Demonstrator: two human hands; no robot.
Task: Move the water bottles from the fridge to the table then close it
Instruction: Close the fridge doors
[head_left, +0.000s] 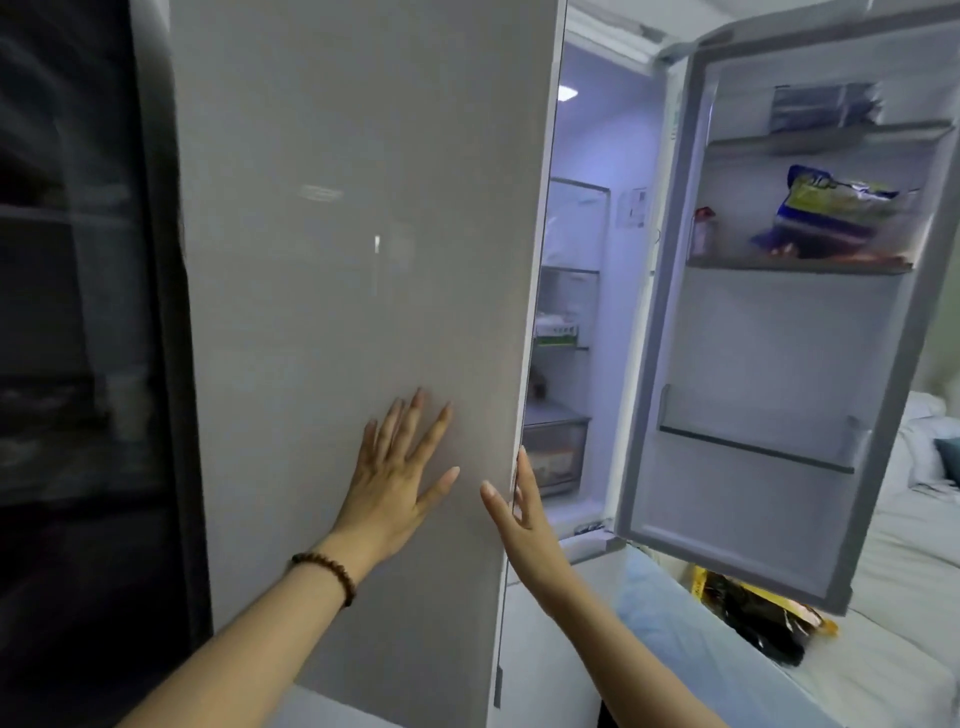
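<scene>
The fridge's left door (353, 249), a pale grey panel, fills the middle of the view and stands slightly ajar. My left hand (400, 478) presses flat on its front with fingers spread; a bead bracelet is on that wrist. My right hand (514, 509) touches the door's right edge, thumb on the front face and straight fingers along the edge. The right door (779, 343) is swung wide open. The lit fridge interior (576, 291) shows shelves and a drawer. No water bottle is visible inside.
The right door's shelves hold a blue and yellow bag (831, 213), a small red-capped jar (704, 231) and a dark pack (826, 106). Below that door lie a black and yellow bag (758, 618) and a white bed (909, 545). A dark glass cabinet (78, 312) stands left.
</scene>
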